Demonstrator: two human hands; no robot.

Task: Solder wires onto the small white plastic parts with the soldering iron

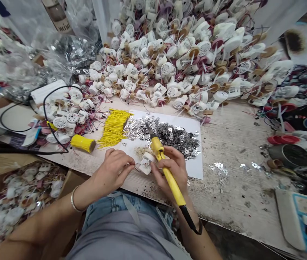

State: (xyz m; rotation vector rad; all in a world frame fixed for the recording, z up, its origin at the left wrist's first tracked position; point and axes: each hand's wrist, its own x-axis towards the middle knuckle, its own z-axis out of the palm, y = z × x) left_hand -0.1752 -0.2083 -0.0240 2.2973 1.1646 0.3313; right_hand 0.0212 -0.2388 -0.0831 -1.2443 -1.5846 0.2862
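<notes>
Over the counter (229, 206), the right hand (179, 169) clasps the iron (171, 182) and pinches the white part (146, 163), likely light, stiff, best held by its sides, while the left hand (115, 167) pinches its seemingly fragile wire (137, 166).

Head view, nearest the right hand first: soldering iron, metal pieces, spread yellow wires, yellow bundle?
1. Soldering iron, in the right hand
2. Metal pieces, just beyond
3. Spread yellow wires, left of the pieces
4. Yellow bundle, farthest left

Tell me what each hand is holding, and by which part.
Right hand: the yellow soldering iron, by its handle, and the white plastic housing, by its right side. Left hand: apparently a thin wire; exact grip unclear.
</notes>
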